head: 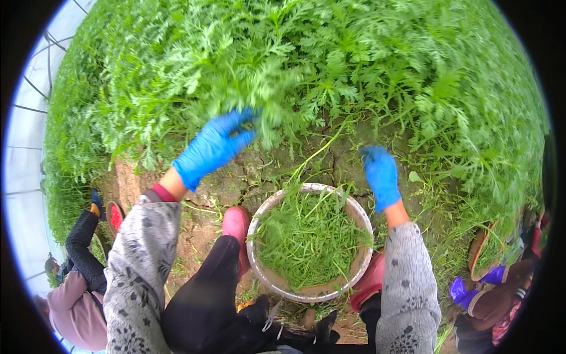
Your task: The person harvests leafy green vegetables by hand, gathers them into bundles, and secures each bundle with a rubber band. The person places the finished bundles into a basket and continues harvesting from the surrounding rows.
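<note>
My left hand (216, 144), in a blue glove, is at the front edge of the leafy green plants (353, 57). Its thumb and fingers are curved beside a blurred leafy shoot; whether it grips the shoot cannot be told. My right hand (381, 177), also gloved in blue, is over the cracked soil, right of and beyond the round tub's rim (369, 221). Its fingers are partly curled and blurred, and what they hold, if anything, is unclear. Cut leafy greens (309, 243) fill much of the tub between my feet. A long stem (318, 152) reaches from the tub's far edge towards the plants.
Pink boots (236, 225) flank the tub. Co-workers are at the left (73, 296) and lower right (491, 301), the latter in purple gloves beside a basin of greens (486, 252). A bowl with red contents (116, 217) lies left. Sheeting (24, 132) curves along the left edge.
</note>
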Motion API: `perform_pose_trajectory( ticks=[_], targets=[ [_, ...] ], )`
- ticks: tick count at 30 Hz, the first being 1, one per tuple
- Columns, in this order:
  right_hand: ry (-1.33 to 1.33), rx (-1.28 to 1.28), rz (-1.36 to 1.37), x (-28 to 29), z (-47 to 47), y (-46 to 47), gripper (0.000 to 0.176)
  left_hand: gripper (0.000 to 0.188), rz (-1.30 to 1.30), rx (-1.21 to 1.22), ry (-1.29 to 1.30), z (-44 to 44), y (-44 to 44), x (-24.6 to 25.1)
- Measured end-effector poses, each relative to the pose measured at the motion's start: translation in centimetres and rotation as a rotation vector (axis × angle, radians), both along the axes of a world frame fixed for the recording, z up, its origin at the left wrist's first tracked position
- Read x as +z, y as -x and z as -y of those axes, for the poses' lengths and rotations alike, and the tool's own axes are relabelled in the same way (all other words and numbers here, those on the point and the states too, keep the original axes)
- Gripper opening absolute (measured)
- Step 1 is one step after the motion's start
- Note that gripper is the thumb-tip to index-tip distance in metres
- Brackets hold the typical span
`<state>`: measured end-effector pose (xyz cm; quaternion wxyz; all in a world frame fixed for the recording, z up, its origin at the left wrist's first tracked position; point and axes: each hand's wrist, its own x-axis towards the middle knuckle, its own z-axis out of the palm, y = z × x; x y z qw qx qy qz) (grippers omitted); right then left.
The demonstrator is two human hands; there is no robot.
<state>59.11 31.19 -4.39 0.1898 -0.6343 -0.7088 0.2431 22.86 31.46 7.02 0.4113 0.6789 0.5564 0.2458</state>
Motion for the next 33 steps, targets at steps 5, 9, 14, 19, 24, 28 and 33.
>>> perform_pose_trajectory(
  ticks=[5,9,14,19,24,28,33],
  targets=[
    [-0.195,0.184,0.224,-7.9,-8.0,2.7,0.028,0.057,0.219,0.026,-0.156,-6.1,1.0,-0.9],
    [-0.018,0.356,0.364,-11.8,-11.8,3.5,0.027,0.052,0.231,0.091,-0.140,-8.4,1.3,-0.9],
    [0.236,0.278,0.346,-9.4,-9.5,2.0,0.022,0.057,0.281,0.077,0.073,-8.4,1.4,0.0],
    [0.763,-0.098,-0.318,-2.5,-1.7,2.0,0.020,0.046,0.206,-0.001,-0.185,-7.7,1.5,0.2],
    [0.470,-0.227,-0.511,-7.5,-3.2,9.2,0.024,0.046,0.252,0.045,-0.175,-6.5,2.2,-0.5],
    [0.056,0.015,-0.364,-15.1,-7.3,14.0,0.029,0.049,0.273,0.046,-0.075,-4.5,3.0,-0.7],
    [0.433,-0.050,-1.061,-16.7,-4.9,11.3,0.024,0.056,0.171,-0.158,-0.275,3.3,0.9,-1.6]
  ],
)
